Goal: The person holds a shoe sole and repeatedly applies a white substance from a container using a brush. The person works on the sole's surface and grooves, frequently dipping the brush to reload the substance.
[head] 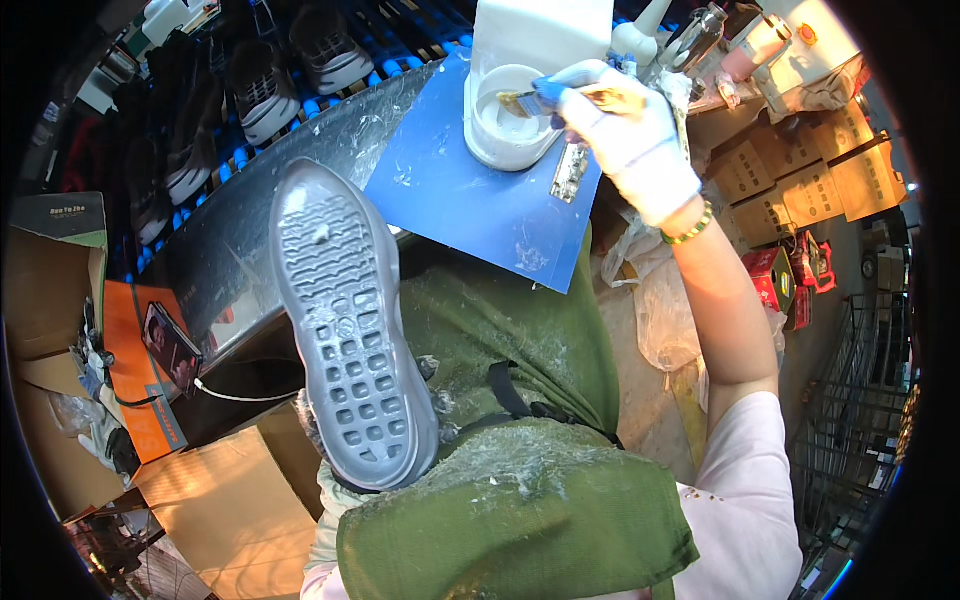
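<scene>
My right hand (619, 127), in a white glove with blue fingertips, grips a brush (525, 104) whose bristles are over a round white cup (512, 155) of whitish liquid. The cup stands in a white plastic holder on a blue sheet (480, 217). A grey shoe sole (352, 337) is held up at the left, its inner side with ridges and square hollows facing me and a white blob near its toe end. My left hand is almost wholly hidden behind the sole; only a bit of what may be its glove (307, 420) shows at the sole's left edge.
Shoes (262, 97) stand on a conveyor with blue rollers (311, 109) beyond the dark bench edge (225, 262). A propped phone (172, 349) with a white cable, an orange box (124, 337) and open cartons (225, 502) are at the left. Bottles (694, 37) and stacked cartons (814, 180) are at the right.
</scene>
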{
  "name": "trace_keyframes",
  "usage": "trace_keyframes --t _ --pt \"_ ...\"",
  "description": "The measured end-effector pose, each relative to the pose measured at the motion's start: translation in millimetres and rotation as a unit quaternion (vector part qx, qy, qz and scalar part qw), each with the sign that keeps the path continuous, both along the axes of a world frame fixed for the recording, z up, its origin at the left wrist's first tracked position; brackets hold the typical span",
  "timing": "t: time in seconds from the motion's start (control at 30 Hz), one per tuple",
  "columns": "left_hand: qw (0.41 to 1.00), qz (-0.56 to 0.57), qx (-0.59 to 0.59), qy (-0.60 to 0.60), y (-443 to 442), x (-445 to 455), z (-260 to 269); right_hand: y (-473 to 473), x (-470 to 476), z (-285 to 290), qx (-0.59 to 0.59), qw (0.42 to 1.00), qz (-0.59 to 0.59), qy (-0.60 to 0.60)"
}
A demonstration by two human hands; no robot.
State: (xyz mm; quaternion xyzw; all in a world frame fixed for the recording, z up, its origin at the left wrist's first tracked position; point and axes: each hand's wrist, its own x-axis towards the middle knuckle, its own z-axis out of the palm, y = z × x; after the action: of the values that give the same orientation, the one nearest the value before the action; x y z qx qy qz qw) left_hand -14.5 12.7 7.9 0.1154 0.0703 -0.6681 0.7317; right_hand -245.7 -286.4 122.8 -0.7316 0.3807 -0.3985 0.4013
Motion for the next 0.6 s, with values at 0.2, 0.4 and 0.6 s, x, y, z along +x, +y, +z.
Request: trace_keyframes --t 0.2,0.4,0.6 --pt "0.998 -0.011 -0.017 0.059 -40 -15 20 -11 11 14 0.070 0.992 -0.002 0.105" --pt "0.993 -0.030 -0.064 0.092 -49 -15 1 4 -34 -14 0.208 0.973 -0.075 -0.064" --pt "0.993 -0.081 -0.055 0.059 -43 -8 6 41 53 -61 0.281 0.910 0.138 -0.270"
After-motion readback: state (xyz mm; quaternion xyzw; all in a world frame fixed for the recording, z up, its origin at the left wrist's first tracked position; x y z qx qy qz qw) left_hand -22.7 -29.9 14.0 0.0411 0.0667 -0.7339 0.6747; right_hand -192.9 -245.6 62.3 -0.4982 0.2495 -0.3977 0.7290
